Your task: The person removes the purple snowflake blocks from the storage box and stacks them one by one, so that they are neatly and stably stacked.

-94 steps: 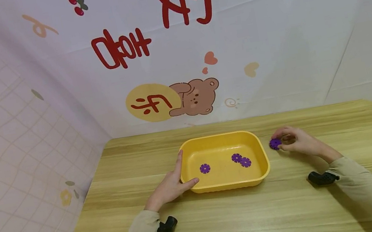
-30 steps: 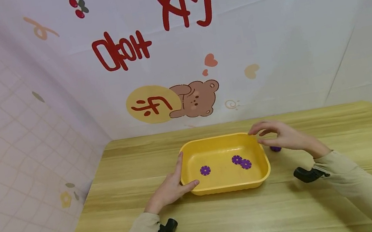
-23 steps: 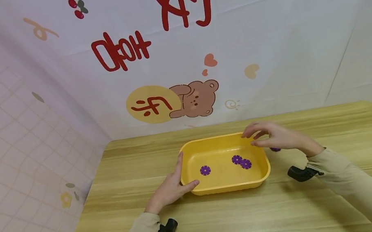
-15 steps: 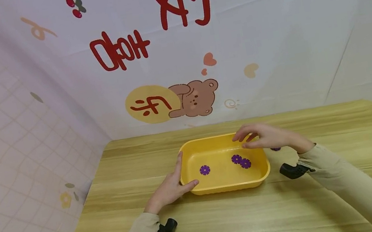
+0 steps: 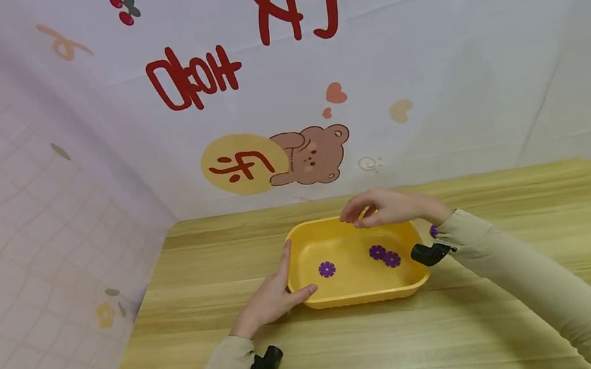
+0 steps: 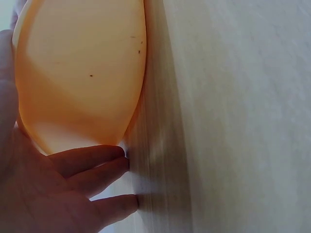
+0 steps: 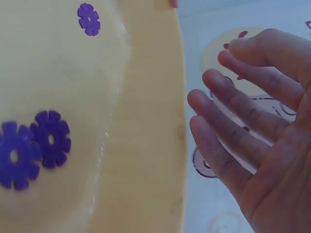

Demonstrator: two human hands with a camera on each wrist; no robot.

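A yellow tray (image 5: 363,298) holds purple notched discs: one (image 5: 327,269) at the left, and two overlapping (image 5: 377,252) toward the right. My left hand (image 5: 268,298) spans the tray's left end, thumb over the front rim and index finger along the left rim. In the left wrist view, that hand's (image 6: 48,189) other fingers lie fairly straight against the tray's outside. My right hand (image 5: 388,206) hovers at the back rim, fingers loosely bent; the right wrist view shows nothing in this hand (image 7: 272,116). Another purple piece (image 5: 433,231) sits right of the tray, partly hidden by the right wrist.
The wooden table (image 5: 361,357) meets a printed cloth backdrop (image 5: 427,56) behind the tray. Black devices (image 5: 267,361) are fixed at both sleeve cuffs, the right one (image 5: 429,253) over the tray's right rim.
My right hand has let go of the purple piece right of the tray and moved left across the tray's back rim. The left hand and the discs inside have stayed put.
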